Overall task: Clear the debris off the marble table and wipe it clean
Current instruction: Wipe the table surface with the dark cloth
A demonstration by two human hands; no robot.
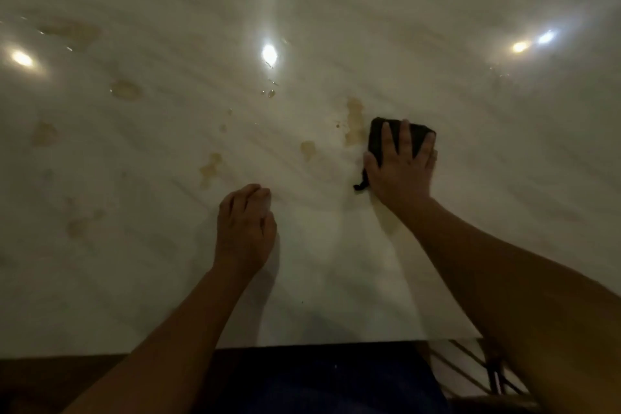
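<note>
The wiping step was judged to be in hand: a dark cloth (377, 135) was pressed flat onto the marble desk (336, 279) under the spread, straight fingers of the right hand (400, 166), with nothing gripped and a loose tail of cloth trailing beside the thumb. The left hand (245, 228) was rested on the desk nearer the body, its fingers loosely curled and nothing held. No solid debris could be made out, so the clearing was taken as largely done. A tall brown stain (355, 121) lay just left of the cloth, and a smaller blot (307, 148) sat between the right hand and the left. Paler patches (126, 90) were scattered well to the left of both hands, and water drops (270, 93) lay ahead of them. The next move was judged to call for a firm leftward sweep across the nearest stain, then a longer reach toward the rest. The polished, faintly veined surface was marked by reflected ceiling lights (269, 54). The room was dim, and thin metal bars (470, 358) were seen under the right forearm.
</note>
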